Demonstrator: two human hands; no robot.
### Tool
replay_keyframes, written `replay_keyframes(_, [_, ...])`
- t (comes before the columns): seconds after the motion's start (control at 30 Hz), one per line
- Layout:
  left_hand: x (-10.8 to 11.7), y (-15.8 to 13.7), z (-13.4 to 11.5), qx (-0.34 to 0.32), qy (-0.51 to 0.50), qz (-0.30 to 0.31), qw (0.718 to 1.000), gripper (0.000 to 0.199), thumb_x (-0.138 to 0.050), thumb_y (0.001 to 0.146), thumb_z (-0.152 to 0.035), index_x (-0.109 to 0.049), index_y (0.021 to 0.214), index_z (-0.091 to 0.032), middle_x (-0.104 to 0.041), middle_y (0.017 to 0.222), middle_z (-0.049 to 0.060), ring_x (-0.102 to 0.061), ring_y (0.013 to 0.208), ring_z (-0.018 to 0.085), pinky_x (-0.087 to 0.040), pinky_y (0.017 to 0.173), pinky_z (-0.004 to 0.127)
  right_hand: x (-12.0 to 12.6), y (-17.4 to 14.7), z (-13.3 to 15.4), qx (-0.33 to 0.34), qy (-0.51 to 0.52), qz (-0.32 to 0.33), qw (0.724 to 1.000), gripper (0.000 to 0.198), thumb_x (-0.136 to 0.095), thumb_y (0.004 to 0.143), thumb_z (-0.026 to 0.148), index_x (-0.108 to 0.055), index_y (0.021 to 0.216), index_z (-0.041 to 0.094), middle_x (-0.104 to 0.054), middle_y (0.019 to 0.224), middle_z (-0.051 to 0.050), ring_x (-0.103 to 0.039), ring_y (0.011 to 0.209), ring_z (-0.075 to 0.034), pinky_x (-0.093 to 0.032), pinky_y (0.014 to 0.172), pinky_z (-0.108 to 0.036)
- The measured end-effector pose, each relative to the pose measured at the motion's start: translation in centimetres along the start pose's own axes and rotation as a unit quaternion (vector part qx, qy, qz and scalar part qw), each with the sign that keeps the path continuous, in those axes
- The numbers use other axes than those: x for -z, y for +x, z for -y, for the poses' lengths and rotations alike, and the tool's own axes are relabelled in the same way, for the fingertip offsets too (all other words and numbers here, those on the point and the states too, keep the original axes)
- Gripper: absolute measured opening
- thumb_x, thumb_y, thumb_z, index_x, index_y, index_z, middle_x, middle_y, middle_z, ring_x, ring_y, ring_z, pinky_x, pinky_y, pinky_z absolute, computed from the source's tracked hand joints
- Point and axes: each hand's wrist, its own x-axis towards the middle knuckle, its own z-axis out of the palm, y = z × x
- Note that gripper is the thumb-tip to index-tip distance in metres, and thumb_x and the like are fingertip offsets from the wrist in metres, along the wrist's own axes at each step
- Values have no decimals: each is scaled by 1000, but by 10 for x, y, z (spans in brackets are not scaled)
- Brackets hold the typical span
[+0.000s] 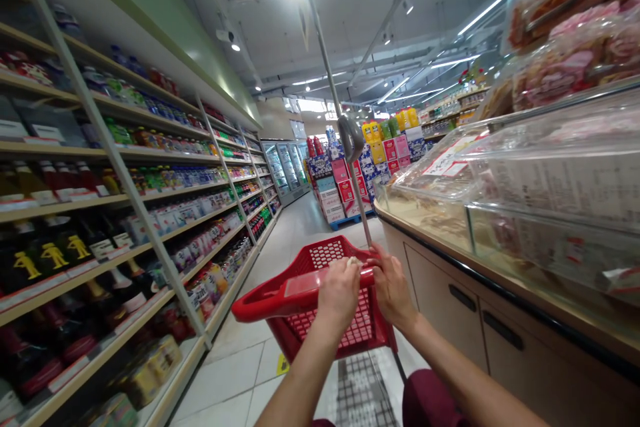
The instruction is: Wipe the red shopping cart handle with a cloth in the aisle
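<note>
A red plastic shopping cart (287,283) with latticed walls stands directly in front of me. My left hand (339,290) is closed over the middle of its handle (303,283). Something small and whitish shows at the top of that hand; what it is cannot be made out. At the handle's right end, my right hand (393,285) has its fingers bent round the red bar. A thin metal pole (325,53) with a grey looped fitting (351,137) rises from beside the right fingers. Whether those fingers also touch the pole is unclear.
Tall shelves (165,237) of bottles and packets line the left. Along the right runs a display counter (450,300) piled with clear plastic food boxes (560,180). Stacked cartons (345,190) stand ahead on a blue pallet, with glass-door fridges (287,163) beyond. Tiled floor (295,227) lies between.
</note>
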Motion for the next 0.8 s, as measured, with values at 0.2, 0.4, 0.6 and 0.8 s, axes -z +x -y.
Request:
replay_keyframes(0.2, [19,-12,53,110,39,-6,993,25,-36,83,-24,-59,93,-19,-62,101,7,-54,99,17,-43,90,34,-1,-1,4,2,-5,6,1000,39,-25,90,30,-34,127,22,-59,103,-7,-54,93,-20,-35,88,-43])
replay_keyframes(0.4, [16,-13,32,30,-52,-7,998,29,-34,85,-29,-57,102,-23,-59,111,3,-50,107,15,-40,94,34,-9,-5,3,34,-48,10,998,39,-28,89,29,-35,126,21,-56,111,-8,-50,101,-20,-33,88,-43])
replay_keyframes(0.6, [17,-10,19,169,10,83,982,53,-39,80,-43,-36,125,-15,-45,129,13,-40,119,24,-29,100,44,-7,9,7,48,-124,76,988,37,-37,83,22,-44,119,19,-57,110,-10,-52,99,-21,-30,89,-44])
replay_keyframes(0.8, [38,-22,56,108,51,199,973,54,-45,73,-41,-41,122,-19,-42,132,11,-36,122,23,-24,101,41,-48,24,54,69,-106,212,969,26,-44,82,30,-57,103,24,-58,109,-6,-51,100,-21,-36,84,-37])
